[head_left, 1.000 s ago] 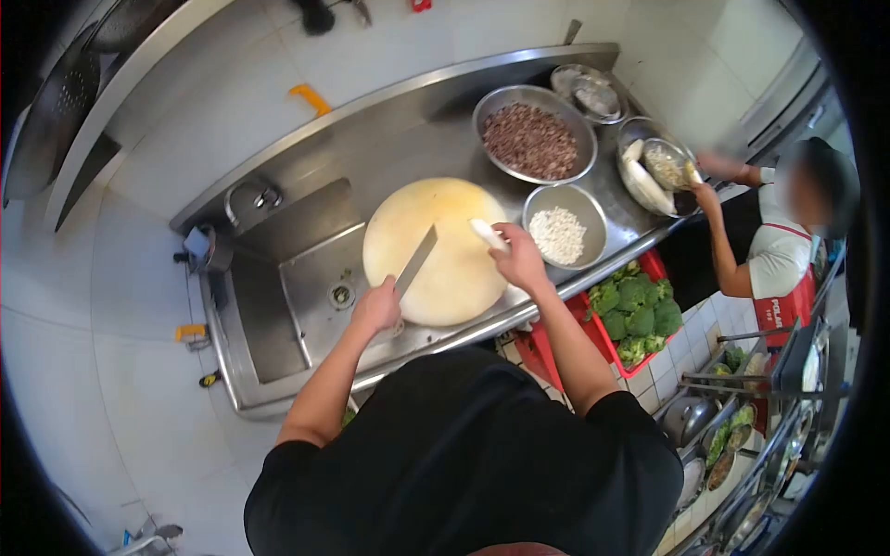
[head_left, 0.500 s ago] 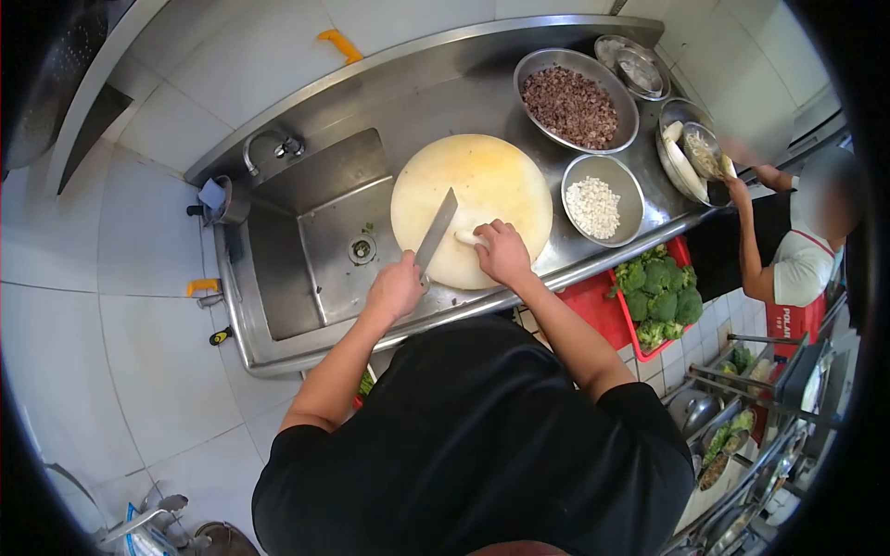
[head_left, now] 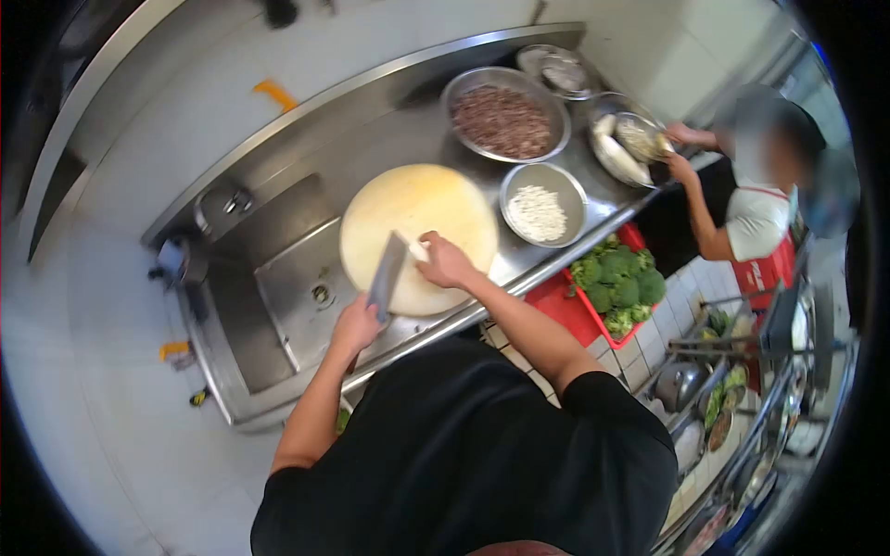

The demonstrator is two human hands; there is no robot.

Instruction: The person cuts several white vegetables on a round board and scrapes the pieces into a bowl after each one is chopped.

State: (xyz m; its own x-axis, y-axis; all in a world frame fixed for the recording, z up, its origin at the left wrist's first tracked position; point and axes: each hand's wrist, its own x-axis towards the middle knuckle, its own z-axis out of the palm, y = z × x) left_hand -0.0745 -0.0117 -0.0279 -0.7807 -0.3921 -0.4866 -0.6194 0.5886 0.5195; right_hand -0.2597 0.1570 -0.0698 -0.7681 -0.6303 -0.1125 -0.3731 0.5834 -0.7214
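My left hand point(head_left: 358, 326) grips the handle of a cleaver point(head_left: 387, 275), its wide blade slanting over the round cutting board point(head_left: 408, 195). The fingers of my right hand point(head_left: 449, 263) close on a short white vegetable piece point(head_left: 420, 250) near the board's middle. The blade's tip end is right beside this piece; whether they touch, I cannot tell. To the right of the board, a steel bowl point(head_left: 578, 202) holds white diced pieces point(head_left: 537, 213). Behind it, a larger bowl point(head_left: 559, 109) holds reddish-brown chopped bits point(head_left: 502, 122).
A sink point(head_left: 278, 320) lies left of the board. At right, a person point(head_left: 732, 208) holds a small bowl point(head_left: 640, 139) over a large bowl point(head_left: 603, 171) with long white vegetables. Below the counter edge stands a red basket point(head_left: 593, 315) of broccoli point(head_left: 619, 283). A rack point(head_left: 705, 347) is lower right.
The whole view has shifted and tilted. The cleaver has turned to show its broad side and come closer to the white piece. My right hand still holds that piece.
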